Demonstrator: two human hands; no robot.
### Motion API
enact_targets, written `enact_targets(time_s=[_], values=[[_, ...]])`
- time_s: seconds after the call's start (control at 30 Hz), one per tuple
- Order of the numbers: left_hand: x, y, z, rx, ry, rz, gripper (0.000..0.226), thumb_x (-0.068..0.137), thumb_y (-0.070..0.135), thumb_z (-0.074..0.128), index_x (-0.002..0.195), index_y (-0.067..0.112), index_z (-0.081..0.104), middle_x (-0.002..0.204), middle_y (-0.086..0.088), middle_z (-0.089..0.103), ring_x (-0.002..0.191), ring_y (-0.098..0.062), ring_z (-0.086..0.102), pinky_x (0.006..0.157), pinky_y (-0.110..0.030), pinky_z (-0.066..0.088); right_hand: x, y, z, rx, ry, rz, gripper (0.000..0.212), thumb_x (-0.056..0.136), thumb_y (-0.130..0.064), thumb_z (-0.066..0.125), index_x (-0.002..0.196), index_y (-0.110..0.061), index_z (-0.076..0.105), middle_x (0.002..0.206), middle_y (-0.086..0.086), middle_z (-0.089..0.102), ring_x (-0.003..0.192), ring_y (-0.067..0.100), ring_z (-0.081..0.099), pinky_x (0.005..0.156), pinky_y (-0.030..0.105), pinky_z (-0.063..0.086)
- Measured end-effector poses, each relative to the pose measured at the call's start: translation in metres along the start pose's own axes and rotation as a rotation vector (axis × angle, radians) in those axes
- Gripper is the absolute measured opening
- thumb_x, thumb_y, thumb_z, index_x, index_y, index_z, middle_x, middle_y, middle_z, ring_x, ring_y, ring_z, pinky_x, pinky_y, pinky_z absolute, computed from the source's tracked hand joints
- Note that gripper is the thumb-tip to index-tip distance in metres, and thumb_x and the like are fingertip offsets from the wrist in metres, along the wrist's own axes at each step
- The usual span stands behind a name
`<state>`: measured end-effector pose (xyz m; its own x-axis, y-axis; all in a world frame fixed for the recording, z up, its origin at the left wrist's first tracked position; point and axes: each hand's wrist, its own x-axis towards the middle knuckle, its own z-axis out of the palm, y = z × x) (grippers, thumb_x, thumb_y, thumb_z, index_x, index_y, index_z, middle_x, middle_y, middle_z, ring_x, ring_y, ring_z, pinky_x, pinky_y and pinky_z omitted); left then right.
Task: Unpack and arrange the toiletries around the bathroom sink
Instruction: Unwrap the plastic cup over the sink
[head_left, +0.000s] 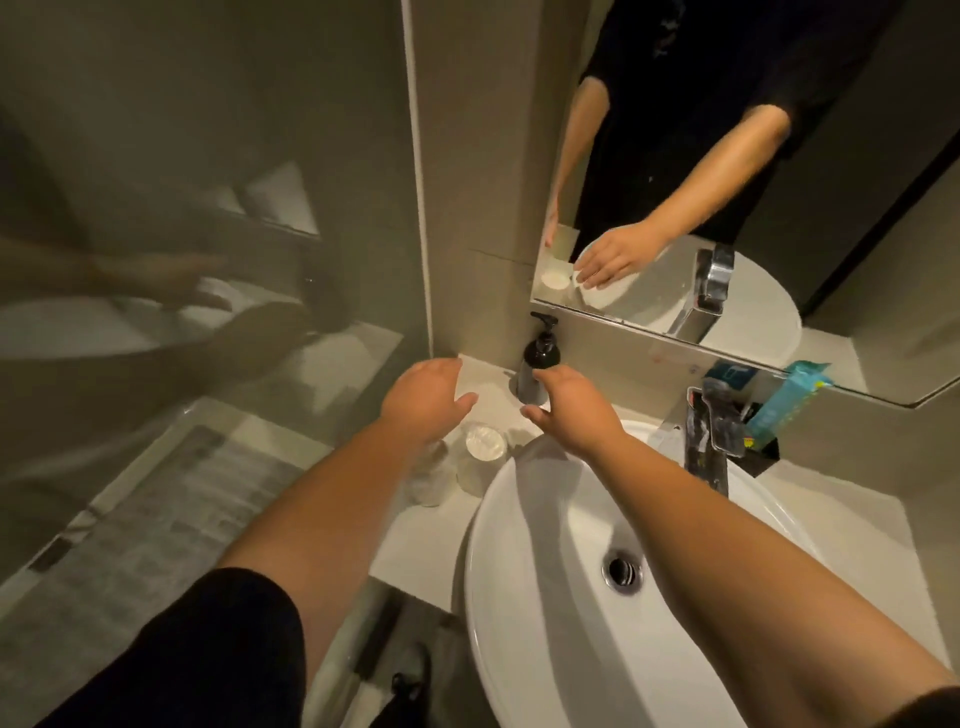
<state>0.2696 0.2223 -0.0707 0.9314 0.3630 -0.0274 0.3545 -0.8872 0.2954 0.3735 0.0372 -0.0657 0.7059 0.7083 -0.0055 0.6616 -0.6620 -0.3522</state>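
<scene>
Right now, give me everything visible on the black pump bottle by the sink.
The pump bottle is dark and glossy, probably plastic, with a black pump head and a nozzle pointing left in the picture. It stands upright on the pale counter, in the back corner against the wall, just below the mirror's lower left corner and left of the basin. The right hand hovers in front, covering its lower part; whether the hand touches it cannot be told. No label is readable.

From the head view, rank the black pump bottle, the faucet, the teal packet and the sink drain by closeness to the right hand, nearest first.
From the right hand:
1. Black pump bottle, just behind the fingers, against the wall.
2. Faucet, to its right, behind the basin.
3. Teal packet, farther right, under the mirror; sink drain, in the basin. Too close to call.
</scene>
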Motion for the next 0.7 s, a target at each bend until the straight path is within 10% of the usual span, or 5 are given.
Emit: enact_targets(time_s=[0.33,0.7], values=[[-0.086,-0.041,0.015,-0.127,-0.043,-0.312,0.064,0.093,0.044,0.047,0.146,0.012,0.031,0.148,-0.01,0.04,0.134,-0.026,0.039,0.107,-0.038,0.032,-0.037,-0.063,0.039,0.047,-0.132,-0.195,0.056,0.089,-0.04,0.06,0.137,-0.014,0.046,0.134,0.01,0.054,0.118,0.03,0.054,0.094,0.036,0.043],[-0.08,-0.049,0.053,-0.273,-0.105,-0.31,0.062,0.092,0.021,0.055,0.147,0.01,0.028,0.144,-0.015,0.043,0.132,-0.029,0.041,0.104,-0.035,0.033,-0.034,-0.087,0.101,0.24,-0.214,0.05,0.033,0.09,-0.027,0.06,0.119,-0.014,0.059,0.111,0.01,0.067,0.097,0.027,0.063,0.089,0.034,0.048]])
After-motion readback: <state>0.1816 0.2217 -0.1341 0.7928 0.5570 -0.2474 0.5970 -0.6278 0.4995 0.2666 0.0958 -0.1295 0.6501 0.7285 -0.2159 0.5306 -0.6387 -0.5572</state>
